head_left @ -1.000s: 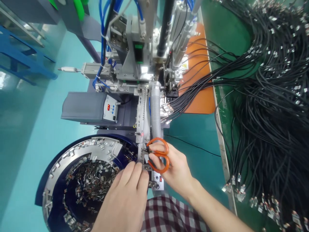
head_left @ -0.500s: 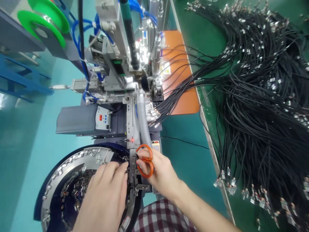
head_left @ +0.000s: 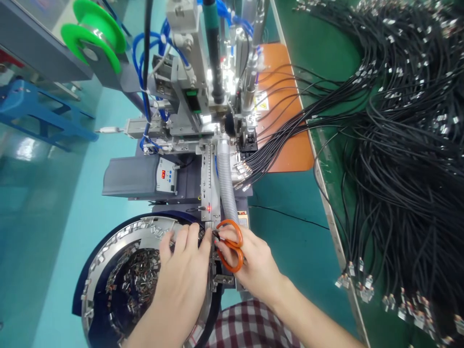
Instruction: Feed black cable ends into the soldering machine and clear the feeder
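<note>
Right hand (head_left: pixel 255 256): fingers grasping orange-handled scissors (head_left: pixel 239 238), dark end at the feed rail (head_left: pixel 209 181). Left hand (head_left: pixel 183 278): fingers bent beside the rail; grip, if any, cannot be told. Progress: apparently unfinished, completed portion unclear; metal parts (head_left: pixel 139 280) lie heaped in the bowl (head_left: pixel 87 287).

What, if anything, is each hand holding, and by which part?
The right hand holds orange-handled scissors by the handle end. The left hand is at the metal track; whether it grips anything there cannot be told.
</note>
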Motion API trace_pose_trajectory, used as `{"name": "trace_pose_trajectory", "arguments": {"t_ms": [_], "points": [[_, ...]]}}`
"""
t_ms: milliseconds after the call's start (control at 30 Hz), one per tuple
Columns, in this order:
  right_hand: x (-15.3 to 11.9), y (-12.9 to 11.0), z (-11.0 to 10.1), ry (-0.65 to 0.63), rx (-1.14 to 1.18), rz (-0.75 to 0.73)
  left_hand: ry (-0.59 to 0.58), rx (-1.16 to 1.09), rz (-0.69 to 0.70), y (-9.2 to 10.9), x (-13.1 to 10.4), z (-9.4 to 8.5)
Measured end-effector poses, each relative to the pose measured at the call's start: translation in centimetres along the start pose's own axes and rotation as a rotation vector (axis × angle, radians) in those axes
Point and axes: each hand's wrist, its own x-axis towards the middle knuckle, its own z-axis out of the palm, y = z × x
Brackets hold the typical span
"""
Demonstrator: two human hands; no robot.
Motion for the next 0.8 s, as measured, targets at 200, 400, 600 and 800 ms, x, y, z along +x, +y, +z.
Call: {"name": "trace_pose_trajectory", "arguments": {"t_ms": [200,400,600,800], "points": [[-0.2,-0.4,-0.8,0.022,0.011,-0.025,-0.052,-0.045,0.081,-1.0,1.3,-0.5],[-1.6,0.1,-4.7,0.375,-0.017,0.085,-0.072,0.002,0.137,-1.3,1.2,-0.6],[-2.5,7.7,-5.7,0.065,-0.401,0.779,-0.049,0.082,0.208,-1.7,1.2,-0.2],[-4.1,15.5,-1.6,-0.127,-0.571,1.038,0.051,0.094,0.278,-2.3,1.2,0.8]]}}
